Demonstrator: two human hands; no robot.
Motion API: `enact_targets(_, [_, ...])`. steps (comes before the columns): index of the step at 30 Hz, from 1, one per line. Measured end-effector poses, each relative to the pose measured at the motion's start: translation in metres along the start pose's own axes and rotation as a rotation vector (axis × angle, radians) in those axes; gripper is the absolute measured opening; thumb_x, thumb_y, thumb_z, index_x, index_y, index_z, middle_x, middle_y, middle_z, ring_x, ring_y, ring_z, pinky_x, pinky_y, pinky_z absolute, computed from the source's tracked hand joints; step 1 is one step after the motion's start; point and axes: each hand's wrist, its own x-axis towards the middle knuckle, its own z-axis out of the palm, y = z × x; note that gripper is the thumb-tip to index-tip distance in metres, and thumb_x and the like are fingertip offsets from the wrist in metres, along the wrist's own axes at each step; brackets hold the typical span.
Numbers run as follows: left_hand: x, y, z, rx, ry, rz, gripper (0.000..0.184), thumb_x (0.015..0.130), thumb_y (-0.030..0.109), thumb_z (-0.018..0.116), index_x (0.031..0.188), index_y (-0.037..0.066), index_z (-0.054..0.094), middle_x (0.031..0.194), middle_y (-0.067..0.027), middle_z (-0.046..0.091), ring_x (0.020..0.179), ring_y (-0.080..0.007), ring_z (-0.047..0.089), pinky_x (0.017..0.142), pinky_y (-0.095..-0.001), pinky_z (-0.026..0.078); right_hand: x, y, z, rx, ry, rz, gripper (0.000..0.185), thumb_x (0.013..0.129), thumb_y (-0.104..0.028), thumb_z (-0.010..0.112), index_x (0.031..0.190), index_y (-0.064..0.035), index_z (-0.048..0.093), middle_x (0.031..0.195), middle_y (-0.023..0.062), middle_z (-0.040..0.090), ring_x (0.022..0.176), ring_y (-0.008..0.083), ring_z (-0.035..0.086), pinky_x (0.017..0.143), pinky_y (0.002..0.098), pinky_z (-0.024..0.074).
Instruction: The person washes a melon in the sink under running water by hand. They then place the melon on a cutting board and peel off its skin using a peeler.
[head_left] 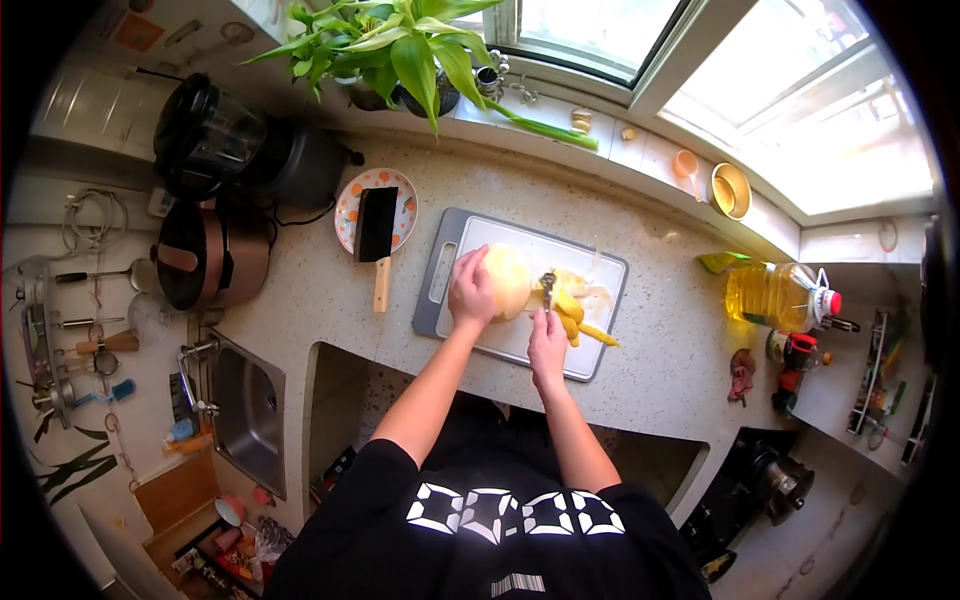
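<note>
My left hand (473, 288) is wrapped round the left side of a large, round, pale yellow melon-like fruit (511, 281), its skin taken off where I can see it. The fruit rests on a white cutting board (582, 355) with a grey end. Closed round the handle of a peeler (548, 284) is my right hand (547, 345), just right of the fruit. The peeler's head points away from me, over the peelings. Yellow strips of peel (570, 306) and paler shavings (592, 293) lie on the board's right half. The fruit's underside is hidden.
A cleaver (377, 225) lies across a patterned plate (347, 208) left of the board. Further left are a cooker (235, 255) and a sink (247, 410). An oil bottle (770, 297) lies right. Plants (415, 65) and a yellow bowl (731, 190) line the windowsill.
</note>
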Motion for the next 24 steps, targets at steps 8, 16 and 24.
enact_targets(8, [0.003,-0.007,-0.019,0.122,0.006,0.155,0.047,0.096,0.032,0.066,0.137,0.008,0.063,0.133,-0.0178,0.063,0.127,-0.0351,0.058,0.109,-0.0400,0.045,0.048,-0.006,-0.003,-0.089,-0.029,-0.294,0.029,0.109,-0.030,0.051,0.106,-0.0035,0.064,0.065,-0.0028,0.051,0.057,0.0065,0.047,0.052,0.0267,0.0388])
enact_targets(16, [-0.011,0.009,-0.013,0.258,0.039,0.160,0.069,0.078,0.040,0.080,0.139,0.013,0.060,0.139,-0.0204,0.058,0.129,-0.0389,0.056,0.109,-0.0471,0.045,0.069,-0.009,-0.010,-0.172,-0.161,-0.065,0.045,0.108,-0.037,0.046,0.101,0.0012,0.069,0.092,0.0190,0.072,0.089,0.0311,0.069,0.081,0.0411,0.0512])
enact_targets(24, [0.002,-0.006,-0.028,0.109,0.055,0.182,0.053,0.086,0.036,0.075,0.132,0.013,0.065,0.132,-0.0150,0.064,0.121,-0.0361,0.062,0.103,-0.0438,0.051,0.089,-0.050,0.017,-0.384,-0.260,-0.256,0.057,0.108,-0.044,0.044,0.088,0.0031,0.069,0.074,0.0171,0.066,0.072,0.0293,0.065,0.071,0.0409,0.0504])
